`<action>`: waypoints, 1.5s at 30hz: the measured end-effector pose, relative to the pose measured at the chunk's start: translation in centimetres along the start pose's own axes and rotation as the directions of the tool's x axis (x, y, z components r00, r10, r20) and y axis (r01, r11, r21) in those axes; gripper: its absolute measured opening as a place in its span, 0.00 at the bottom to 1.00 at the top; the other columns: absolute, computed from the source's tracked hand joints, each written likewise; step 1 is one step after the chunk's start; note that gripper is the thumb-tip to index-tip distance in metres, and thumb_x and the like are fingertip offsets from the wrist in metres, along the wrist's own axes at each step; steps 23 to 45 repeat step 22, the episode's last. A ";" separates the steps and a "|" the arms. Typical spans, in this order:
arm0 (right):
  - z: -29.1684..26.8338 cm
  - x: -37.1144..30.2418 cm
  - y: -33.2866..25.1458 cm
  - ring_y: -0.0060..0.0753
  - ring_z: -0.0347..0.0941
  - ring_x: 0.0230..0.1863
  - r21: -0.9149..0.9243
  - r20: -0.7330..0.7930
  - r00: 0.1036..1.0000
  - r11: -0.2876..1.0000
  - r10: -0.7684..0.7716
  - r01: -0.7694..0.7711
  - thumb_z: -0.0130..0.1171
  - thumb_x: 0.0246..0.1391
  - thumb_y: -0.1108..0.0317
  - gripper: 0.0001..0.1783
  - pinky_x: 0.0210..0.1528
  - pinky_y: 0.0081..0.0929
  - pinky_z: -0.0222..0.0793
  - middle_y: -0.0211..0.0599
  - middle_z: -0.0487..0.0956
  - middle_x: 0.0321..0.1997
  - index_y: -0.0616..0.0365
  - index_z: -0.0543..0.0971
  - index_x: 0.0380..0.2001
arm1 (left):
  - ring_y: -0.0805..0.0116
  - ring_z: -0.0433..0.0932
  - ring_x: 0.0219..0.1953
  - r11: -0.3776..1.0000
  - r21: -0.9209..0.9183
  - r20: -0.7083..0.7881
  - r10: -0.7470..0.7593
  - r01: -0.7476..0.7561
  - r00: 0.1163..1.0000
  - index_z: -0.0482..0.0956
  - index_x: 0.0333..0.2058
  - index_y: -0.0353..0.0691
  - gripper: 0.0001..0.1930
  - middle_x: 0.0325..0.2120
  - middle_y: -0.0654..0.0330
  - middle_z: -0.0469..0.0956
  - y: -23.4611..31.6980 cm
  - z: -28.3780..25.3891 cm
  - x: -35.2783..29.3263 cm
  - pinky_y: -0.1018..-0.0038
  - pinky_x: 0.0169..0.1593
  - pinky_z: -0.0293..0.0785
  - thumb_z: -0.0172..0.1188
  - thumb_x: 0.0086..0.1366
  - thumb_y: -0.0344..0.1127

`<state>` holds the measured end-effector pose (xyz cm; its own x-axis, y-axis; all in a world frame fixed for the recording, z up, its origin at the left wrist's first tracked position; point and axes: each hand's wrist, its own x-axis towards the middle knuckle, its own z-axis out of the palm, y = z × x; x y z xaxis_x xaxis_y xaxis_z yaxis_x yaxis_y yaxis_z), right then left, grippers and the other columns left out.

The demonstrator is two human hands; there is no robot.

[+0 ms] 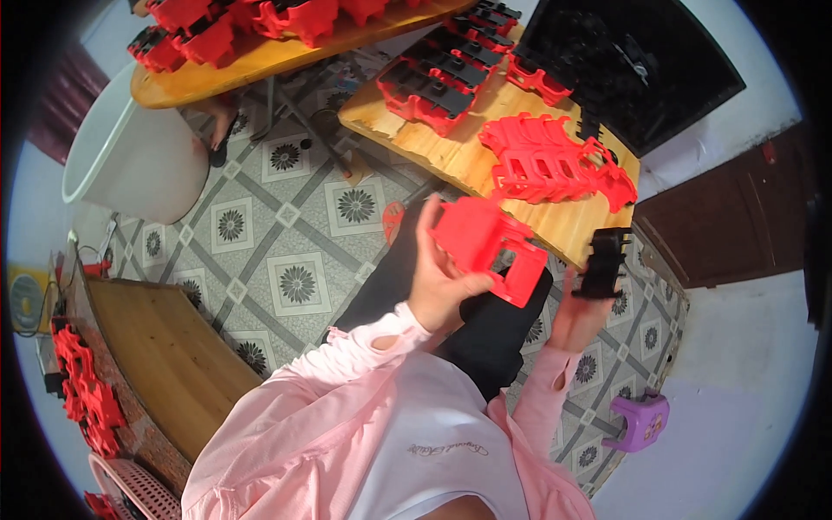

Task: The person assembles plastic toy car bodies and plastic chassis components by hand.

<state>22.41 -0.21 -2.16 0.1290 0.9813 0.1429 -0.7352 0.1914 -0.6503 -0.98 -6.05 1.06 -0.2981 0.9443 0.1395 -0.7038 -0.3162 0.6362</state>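
My left hand [438,277] grips a red plastic housing [485,247] with a square opening, holding it above my lap. In my right hand [576,316] is a black plastic clip-like part [604,263] with small prongs, beside the corner of the wooden table. The two parts are apart from each other. On that table a nested row of red plastic housings [546,160] lies just beyond my hands. Farther back on it stand red housings with black parts fitted on top [442,78].
A black screen [633,65] stands along the wooden table's [433,143] right side. Another table [260,65] at the far left carries more red-and-black pieces. A white tub [139,156], a wooden bench [165,347], a pink basket [130,485] and a purple stool [637,422] are around me. Someone's foot [222,134] shows beside the tub.
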 end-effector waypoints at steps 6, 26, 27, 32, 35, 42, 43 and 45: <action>-2.4 -3.5 4.2 0.35 0.71 0.55 0.233 -0.022 0.917 0.894 0.398 -0.382 0.53 0.61 0.56 0.30 0.56 0.37 0.72 0.42 0.70 0.59 0.58 0.63 0.62 | 0.43 0.55 0.67 0.731 0.388 0.523 0.327 -0.562 0.787 0.57 0.59 0.45 0.49 0.59 0.49 0.63 -3.6 -0.4 -2.2 0.50 0.65 0.55 0.80 0.40 0.38; 7.7 -3.1 1.1 0.36 0.68 0.58 -0.668 0.365 0.931 0.694 -0.010 0.269 0.56 0.61 0.70 0.17 0.61 0.31 0.62 0.44 0.71 0.58 0.64 0.70 0.51 | 0.59 0.53 0.68 0.644 0.357 0.281 -0.765 0.677 0.580 0.39 0.69 0.42 0.53 0.69 0.51 0.41 0.6 -1.5 -1.0 0.66 0.67 0.53 0.66 0.57 0.56; 7.7 -3.1 1.1 0.36 0.68 0.58 -0.668 0.365 0.931 0.694 -0.010 0.269 0.56 0.61 0.70 0.17 0.61 0.31 0.62 0.44 0.71 0.58 0.64 0.70 0.51 | 0.59 0.53 0.68 0.644 0.357 0.281 -0.765 0.677 0.580 0.39 0.69 0.42 0.53 0.69 0.51 0.41 0.6 -1.5 -1.0 0.66 0.67 0.53 0.66 0.57 0.56; 7.7 -3.1 1.1 0.36 0.68 0.58 -0.668 0.365 0.931 0.694 -0.010 0.269 0.56 0.61 0.70 0.17 0.61 0.31 0.62 0.44 0.71 0.58 0.64 0.70 0.51 | 0.59 0.53 0.68 0.644 0.357 0.281 -0.765 0.677 0.580 0.39 0.69 0.42 0.53 0.69 0.51 0.41 0.6 -1.5 -1.0 0.66 0.67 0.53 0.66 0.57 0.56; 7.7 -3.1 1.1 0.36 0.68 0.58 -0.668 0.365 0.931 0.694 -0.010 0.269 0.56 0.61 0.70 0.17 0.61 0.31 0.62 0.44 0.71 0.58 0.64 0.70 0.51 | 0.59 0.53 0.68 0.644 0.357 0.281 -0.765 0.677 0.580 0.39 0.69 0.42 0.53 0.69 0.51 0.41 0.6 -1.5 -1.0 0.66 0.67 0.53 0.66 0.57 0.56; 7.7 -3.1 1.1 0.36 0.68 0.58 -0.668 0.365 0.931 0.694 -0.010 0.269 0.56 0.61 0.70 0.17 0.61 0.31 0.62 0.44 0.71 0.58 0.64 0.70 0.51 | 0.59 0.53 0.68 0.644 0.357 0.281 -0.765 0.677 0.580 0.39 0.69 0.42 0.53 0.69 0.51 0.41 0.6 -1.5 -1.0 0.66 0.67 0.53 0.66 0.57 0.56; 7.7 -3.1 1.1 0.36 0.68 0.58 -0.668 0.365 0.931 0.694 -0.010 0.269 0.56 0.61 0.70 0.17 0.61 0.31 0.62 0.44 0.71 0.58 0.64 0.70 0.51 | 0.59 0.53 0.68 0.644 0.357 0.281 -0.765 0.677 0.580 0.39 0.69 0.42 0.53 0.69 0.51 0.41 0.6 -1.5 -1.0 0.66 0.67 0.53 0.66 0.57 0.56; 7.7 -3.1 1.1 0.36 0.68 0.58 -0.668 0.365 0.931 0.694 -0.010 0.269 0.56 0.61 0.70 0.17 0.61 0.31 0.62 0.44 0.71 0.58 0.64 0.70 0.51 | 0.59 0.53 0.68 0.644 0.357 0.281 -0.765 0.677 0.580 0.39 0.69 0.42 0.53 0.69 0.51 0.41 0.6 -1.5 -1.0 0.66 0.67 0.53 0.66 0.57 0.56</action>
